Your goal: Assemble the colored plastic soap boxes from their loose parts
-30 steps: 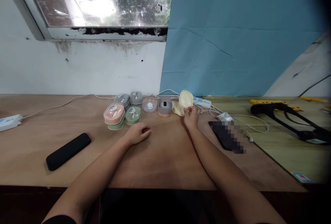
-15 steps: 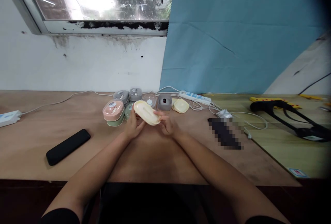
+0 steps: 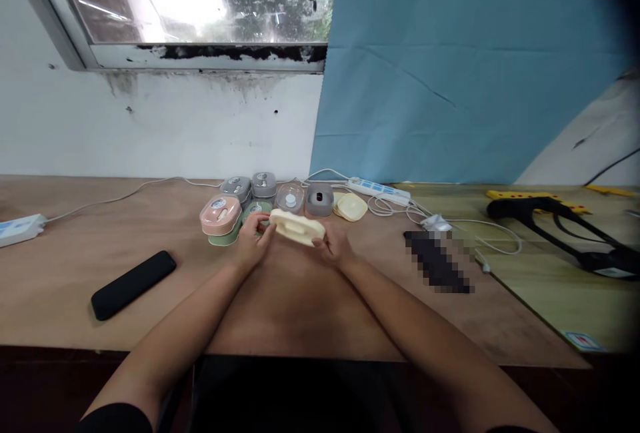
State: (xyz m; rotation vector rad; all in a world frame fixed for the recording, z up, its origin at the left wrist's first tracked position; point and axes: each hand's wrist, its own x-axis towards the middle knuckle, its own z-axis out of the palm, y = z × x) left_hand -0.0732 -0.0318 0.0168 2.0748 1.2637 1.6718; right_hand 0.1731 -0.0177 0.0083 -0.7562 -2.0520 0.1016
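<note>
A cream plastic lid-like piece [image 3: 299, 228] with rounded corners and a long recess is held above the table, tilted. My left hand [image 3: 254, 240] grips its left end, and my right hand [image 3: 333, 243] has fingers closed on its right end. Behind the hands stand a pink box on a green one [image 3: 221, 215], grey boxes [image 3: 264, 184], a green box [image 3: 257, 208], a clear piece with a white knob [image 3: 290, 198] and an open grey box [image 3: 319, 199]. Flat cream pieces [image 3: 351, 206] lie to their right.
A black phone-like object [image 3: 133, 284] lies at the left. Behind stands a white power strip [image 3: 379, 190] with coiled cables. On the right are a blurred dark item [image 3: 437, 261], a black strap-like frame [image 3: 565, 233] and a yellow bar [image 3: 540, 200]. Another white strip [image 3: 21, 230] is at the far left.
The cream piece has come down and slightly right, tipping so its recessed side shows at a flatter angle. Both hands have moved with it, still holding it.
</note>
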